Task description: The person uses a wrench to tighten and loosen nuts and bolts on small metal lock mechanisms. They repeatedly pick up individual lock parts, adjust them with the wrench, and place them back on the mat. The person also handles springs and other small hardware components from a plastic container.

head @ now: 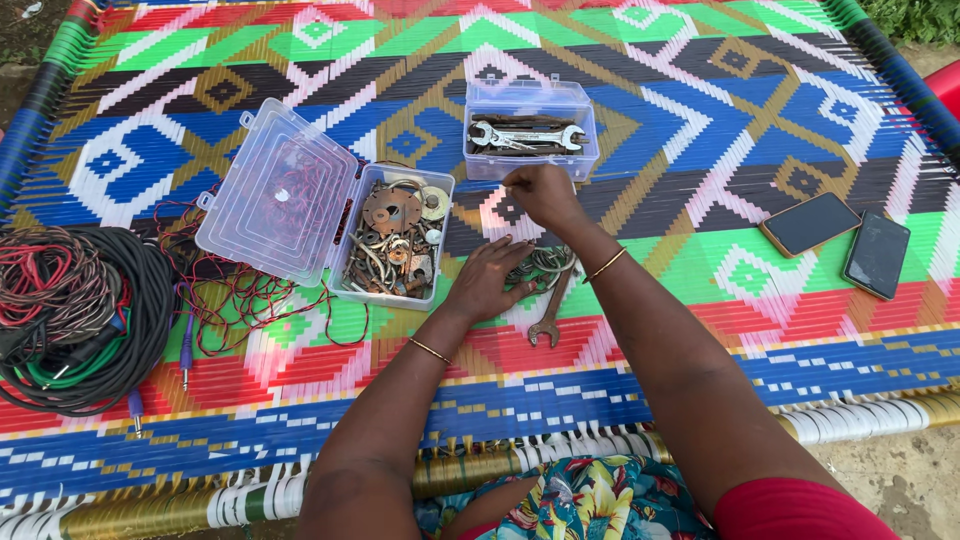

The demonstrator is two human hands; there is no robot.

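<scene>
On the woven cot surface [700, 130], brightly patterned in blue, green, red and white, several items crowded the working area. At far left lay a thick coil of black cable [85, 315] mixed with red and green wires; thin red wire [235, 300] trailed from it under an open clear box. That hinged box [395, 235] held rusty washers, discs and bent metal scraps, its lid [275, 190] folded flat to the left. A second clear box [530, 130], farther up the surface, contained spanners. Two dark phones [810, 222] [877, 254] lay side by side well to the right, apart from the hands.

The left hand [487, 280] rested flat, fingers spread, palm down, gripping nothing, just right of the scrap box and touching the edge of a small heap of metal rings [545, 265]. The right hand [543, 193] sat just above that heap, near the front wall of the spanner box, fingertips pinched together narrowly; whether they held a small piece could not be told. A rusty open-ended spanner [550, 315] lay loose below the heap, between the two forearms, untouched.

Open room: the surface right of the right forearm was free up to the phones. Leftward, the scrap box stood close against the left hand. The near edge of the cot, with its white and gold bindings [860, 420], ran just beyond the person's floral garment [590, 500].
</scene>
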